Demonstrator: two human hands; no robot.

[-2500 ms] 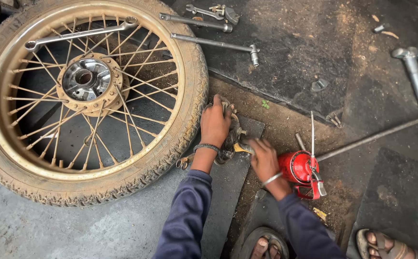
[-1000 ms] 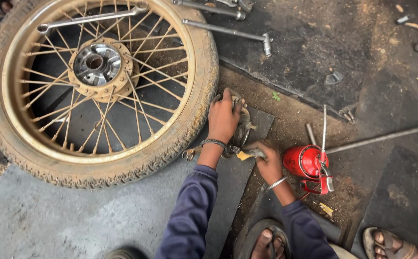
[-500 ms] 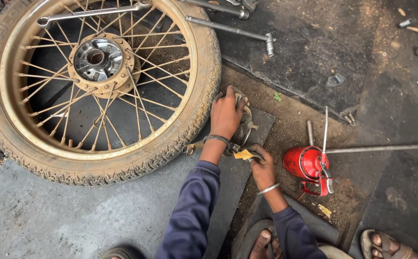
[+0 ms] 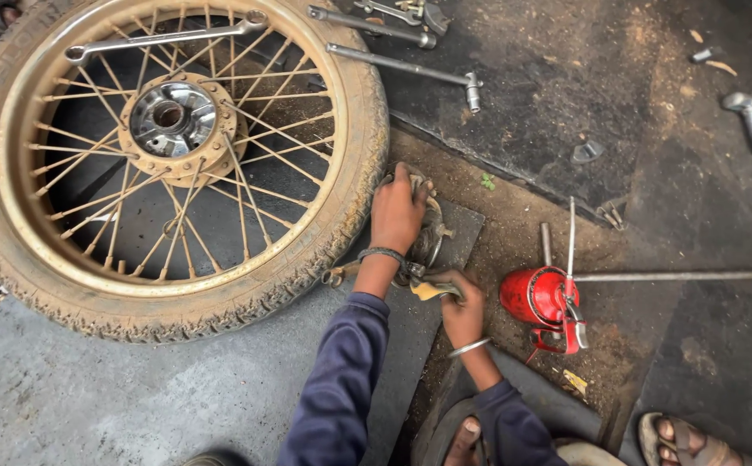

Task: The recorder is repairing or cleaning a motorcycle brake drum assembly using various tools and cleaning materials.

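Observation:
My left hand presses down flat on a round, dirty metal part that lies on a dark slab beside the tyre. A little nearer to me, my right hand is closed around a small yellowish piece held against the lower edge of that part. Both arms wear dark blue sleeves, and each wrist carries a bangle. The part is mostly hidden under my left palm.
A large spoked wheel with a muddy tyre lies flat at the left, a long spanner across its spokes. A red oil can stands right of my hands. Metal rods and tools lie on the dirt floor. Sandalled feet show below.
The view has shifted slightly. My right hand has moved left from the red oil can toward the metal part, gripping the yellowish piece. My left hand stays pressed on the part.

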